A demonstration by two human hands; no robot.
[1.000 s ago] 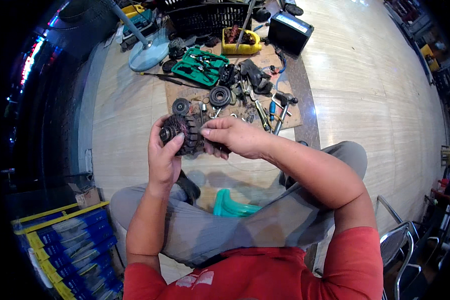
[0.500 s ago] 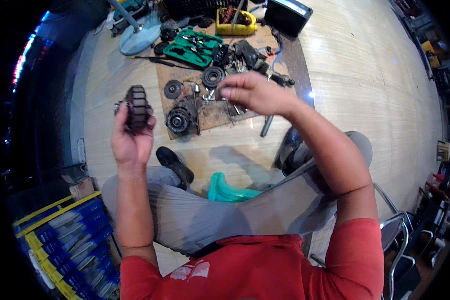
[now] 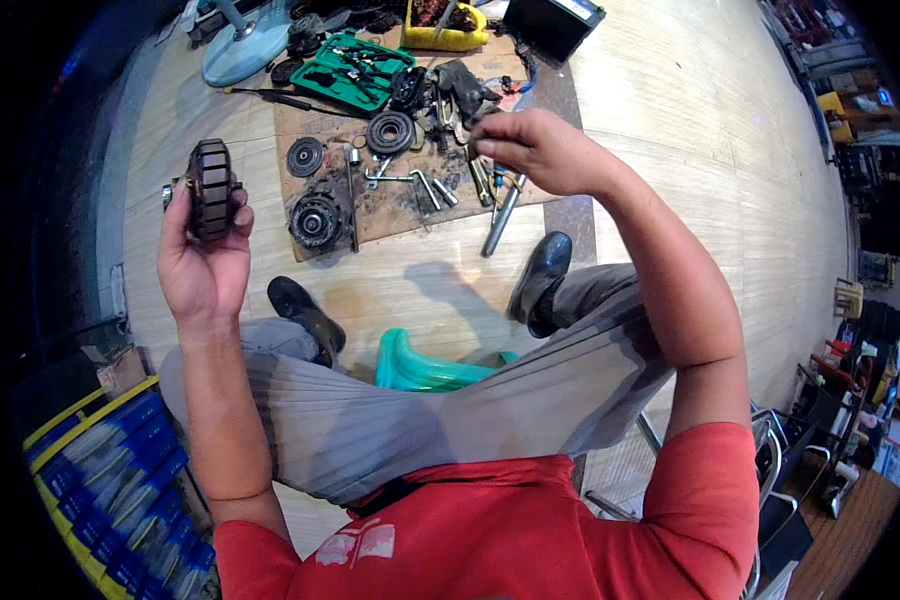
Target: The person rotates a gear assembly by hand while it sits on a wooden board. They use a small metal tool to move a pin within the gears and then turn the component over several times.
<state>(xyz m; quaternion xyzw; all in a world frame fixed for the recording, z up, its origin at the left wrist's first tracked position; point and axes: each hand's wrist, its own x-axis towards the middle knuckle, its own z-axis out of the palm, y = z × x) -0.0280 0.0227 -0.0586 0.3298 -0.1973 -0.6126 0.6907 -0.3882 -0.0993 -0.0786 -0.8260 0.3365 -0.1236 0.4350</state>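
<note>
My left hand [image 3: 207, 262] is closed round a clutch pack [image 3: 210, 190], raised above the floor left of the cardboard. Blocky dark segments line its rim, and a small metal hub sticks out on its left. Over the right part of the cardboard hovers my right hand [image 3: 530, 152], fingertips and thumb pressed together; whether something small is between them is hidden. Beneath and beside it lie pliers [image 3: 482, 180], a metal tube [image 3: 504, 216], short sockets [image 3: 444, 191] and an L-shaped wrench [image 3: 425, 186]. Farther left rest a ring-shaped part [image 3: 390, 132], a flat disc [image 3: 306, 156] and a clutch basket [image 3: 317, 220].
Greasy cardboard [image 3: 385, 222] lies under the parts. Behind stand a green tool case [image 3: 353, 72], a yellow cut-open container [image 3: 450, 38] and a black battery [image 3: 554, 28]. A green plastic stool [image 3: 425, 372] is between my legs. Blue boxes [image 3: 120, 460] fill a rack at lower left.
My right hand has moved right and away from me, uncovering the sockets and wrench. My left hand, still gripping the clutch pack, has shifted left. The whole view has swung slightly right.
</note>
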